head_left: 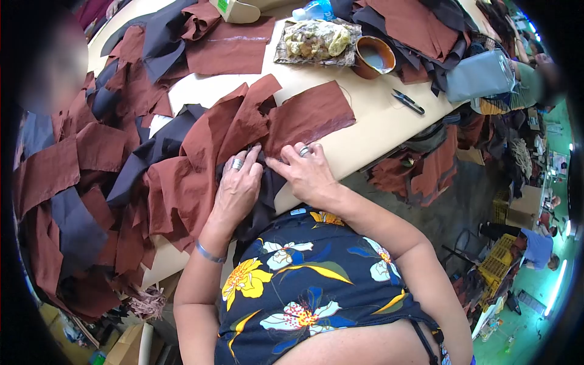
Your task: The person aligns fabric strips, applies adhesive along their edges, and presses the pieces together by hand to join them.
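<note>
Reddish-brown cloth (201, 146) lies in folds over the pale table (377, 121), with dark cloth (267, 188) beneath its near edge. My left hand (238, 185), with a ring and a bracelet, has its fingers bent down on the cloth edge, closed over the fabric. Close on its right, my right hand (307, 173), also ringed, pinches at the same cloth with bent fingers. The fingertips of both hands are a short gap apart. A flat brown piece with a shiny strip (313, 115) extends beyond them.
Thread snips (407, 102) lie right of a brown bowl (373, 58) and a tray of crumpled yellowish material (316, 42). Cloth heaps (97, 158) cover the left. A plastic-wrapped packet (480, 76) sits at the right edge. A person in blue (536, 248) is far right.
</note>
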The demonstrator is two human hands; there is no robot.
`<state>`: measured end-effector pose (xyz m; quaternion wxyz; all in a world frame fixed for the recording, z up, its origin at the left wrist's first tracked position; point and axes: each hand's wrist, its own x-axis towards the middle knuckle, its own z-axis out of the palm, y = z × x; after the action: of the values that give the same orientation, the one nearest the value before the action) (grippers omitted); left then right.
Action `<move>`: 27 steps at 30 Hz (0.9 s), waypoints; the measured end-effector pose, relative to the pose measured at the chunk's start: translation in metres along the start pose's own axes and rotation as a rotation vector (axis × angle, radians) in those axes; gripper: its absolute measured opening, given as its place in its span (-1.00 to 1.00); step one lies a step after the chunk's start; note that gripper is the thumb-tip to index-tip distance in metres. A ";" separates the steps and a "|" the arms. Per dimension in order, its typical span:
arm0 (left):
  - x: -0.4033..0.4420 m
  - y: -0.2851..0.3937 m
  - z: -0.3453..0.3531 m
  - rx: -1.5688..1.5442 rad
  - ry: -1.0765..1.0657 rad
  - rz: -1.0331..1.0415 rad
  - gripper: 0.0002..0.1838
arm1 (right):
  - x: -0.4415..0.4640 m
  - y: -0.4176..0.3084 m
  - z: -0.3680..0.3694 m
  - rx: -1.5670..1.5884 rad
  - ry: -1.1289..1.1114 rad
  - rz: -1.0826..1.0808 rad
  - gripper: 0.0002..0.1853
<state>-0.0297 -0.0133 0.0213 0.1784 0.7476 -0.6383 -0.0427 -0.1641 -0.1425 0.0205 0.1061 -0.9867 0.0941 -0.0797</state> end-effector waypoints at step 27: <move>0.161 0.055 0.038 -0.176 0.086 0.101 -0.86 | -0.078 0.236 -0.055 0.126 0.144 0.486 -0.25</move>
<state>-0.0632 -0.1838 0.0299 0.2725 0.6971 -0.6607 -0.0576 -0.2889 -0.3640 0.0094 0.1764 -0.9183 0.3306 -0.1278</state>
